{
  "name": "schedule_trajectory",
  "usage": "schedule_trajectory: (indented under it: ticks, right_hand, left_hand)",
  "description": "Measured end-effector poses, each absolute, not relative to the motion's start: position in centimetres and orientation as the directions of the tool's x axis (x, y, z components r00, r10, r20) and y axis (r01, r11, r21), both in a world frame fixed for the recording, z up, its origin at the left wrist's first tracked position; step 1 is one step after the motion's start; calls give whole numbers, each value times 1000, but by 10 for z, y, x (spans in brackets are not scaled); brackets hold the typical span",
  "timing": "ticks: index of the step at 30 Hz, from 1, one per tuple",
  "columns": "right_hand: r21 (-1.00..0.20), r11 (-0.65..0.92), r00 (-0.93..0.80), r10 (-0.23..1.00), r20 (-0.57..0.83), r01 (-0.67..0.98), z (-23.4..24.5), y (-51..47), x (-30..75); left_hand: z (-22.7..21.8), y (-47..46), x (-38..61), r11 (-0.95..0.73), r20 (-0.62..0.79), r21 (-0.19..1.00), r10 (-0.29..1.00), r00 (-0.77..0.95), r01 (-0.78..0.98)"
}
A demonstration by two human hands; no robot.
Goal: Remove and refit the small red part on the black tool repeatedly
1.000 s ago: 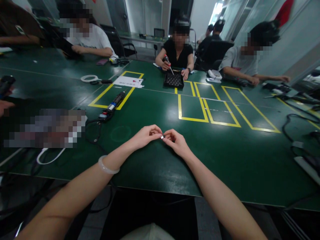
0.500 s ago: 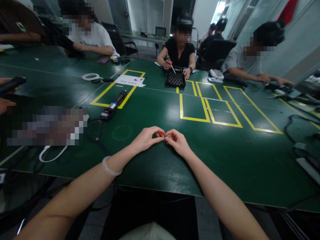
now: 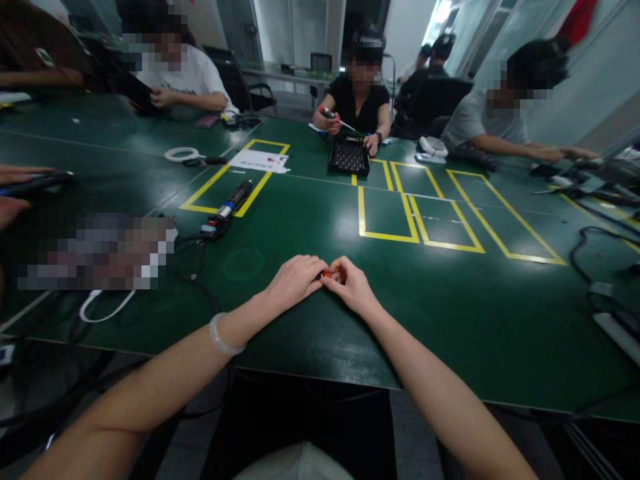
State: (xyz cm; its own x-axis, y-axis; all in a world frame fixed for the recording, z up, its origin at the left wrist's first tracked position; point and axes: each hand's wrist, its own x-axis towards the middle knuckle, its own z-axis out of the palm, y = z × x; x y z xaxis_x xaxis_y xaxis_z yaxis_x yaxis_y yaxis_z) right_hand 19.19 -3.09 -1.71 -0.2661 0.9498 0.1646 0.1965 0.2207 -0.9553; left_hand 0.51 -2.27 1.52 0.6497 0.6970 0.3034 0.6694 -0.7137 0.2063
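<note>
My left hand and my right hand meet above the near middle of the green table, fingertips together. Between them is a small orange and dark piece, mostly covered by the fingers, so its kind does not show. The left fingers are closed over its dark end. My right thumb and forefinger pinch the orange end. A pale bangle circles my left wrist.
An electric screwdriver with a cable lies on the green table at left. Beyond is a white paper. Yellow tape marks rectangles. Across, a person holds a screwdriver over a black tray. Other people sit around.
My left fingers have closed further over the small piece, and its orange part now shows nearer my right fingertips. Across the table, the person's screwdriver has tipped flatter.
</note>
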Motion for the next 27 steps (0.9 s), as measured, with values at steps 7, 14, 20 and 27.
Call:
schedule_trajectory:
  ticks: [7, 14, 20, 27]
  right_hand:
    - [-993, 103, -308, 944, 116, -57, -23, -23, 196]
    - [-982, 186, -328, 931, 162, 42, -24, -25, 198]
    - [-967, 216, -257, 950, 176, 136, -18, -23, 204]
    - [-963, 209, -234, 958, 167, 168, -19, -20, 205]
  left_hand:
    - [14, -16, 1, -619, 325, 574, 773, 545, 536]
    - [20, -14, -3, -559, 231, 650, 791, 566, 515]
    - [34, 19, -55, -490, 310, 480, 870, 382, 728]
    - [32, 50, -167, 228, 270, 171, 925, -268, 959]
